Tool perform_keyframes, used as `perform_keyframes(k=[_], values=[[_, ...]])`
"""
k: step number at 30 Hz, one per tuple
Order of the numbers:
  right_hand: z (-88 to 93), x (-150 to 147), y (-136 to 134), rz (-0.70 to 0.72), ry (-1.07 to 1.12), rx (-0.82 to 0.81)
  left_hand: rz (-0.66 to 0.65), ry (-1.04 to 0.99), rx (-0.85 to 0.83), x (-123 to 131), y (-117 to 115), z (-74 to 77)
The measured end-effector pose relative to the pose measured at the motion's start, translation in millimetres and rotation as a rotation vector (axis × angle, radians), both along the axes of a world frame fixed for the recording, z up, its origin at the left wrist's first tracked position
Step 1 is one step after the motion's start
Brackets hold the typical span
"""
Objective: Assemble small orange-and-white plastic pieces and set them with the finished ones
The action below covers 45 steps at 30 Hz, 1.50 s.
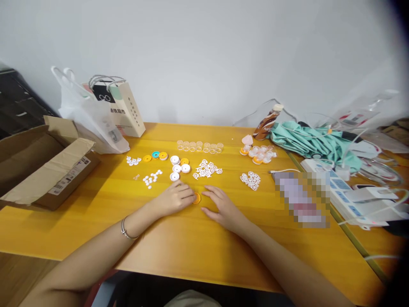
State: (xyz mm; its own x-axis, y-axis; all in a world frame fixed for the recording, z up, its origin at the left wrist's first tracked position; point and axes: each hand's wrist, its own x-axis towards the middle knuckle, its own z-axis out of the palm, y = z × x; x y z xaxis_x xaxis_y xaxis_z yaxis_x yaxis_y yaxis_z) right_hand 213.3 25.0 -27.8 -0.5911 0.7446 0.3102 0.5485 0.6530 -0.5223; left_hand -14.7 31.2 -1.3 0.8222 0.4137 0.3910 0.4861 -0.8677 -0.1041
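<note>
My left hand rests on the table with its fingers curled. Its fingertips are at the left edge of a small orange round cap and partly hide it. Just right of the cap is my right hand, empty, thumb and fingers apart. Beyond my hands lie several white round caps, an orange cap and white cut-out pieces. Small white buttons are spread left of them. Farther back stands a row of clear little cups.
An open cardboard box and a white plastic bag stand at the left, beside a paper bag. At the right are a bottle, green cloth, a blurred-out flat object and a power strip with cables.
</note>
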Motion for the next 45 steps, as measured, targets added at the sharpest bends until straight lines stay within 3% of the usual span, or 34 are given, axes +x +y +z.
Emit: perform_keyframes(k=[5,24,34,45], values=[[0.1,-0.9,-0.3,-0.004,-0.007,-0.001,-0.061,0.055,0.048,-2.3,-2.8,1.8],[-3.6,-15.9,9.4,-0.015,0.173,0.009,-0.013,-0.155,-0.172,-5.1,3.8,-8.6],[-3.6,-16.6,7.8,-0.009,0.132,-0.02,-0.002,-0.22,-0.272,-9.8,6.4,-9.5],[-9.7,-13.7,7.4,-0.019,0.192,-0.019,-0.022,-0.132,-0.164,-7.9,3.5,-8.6]])
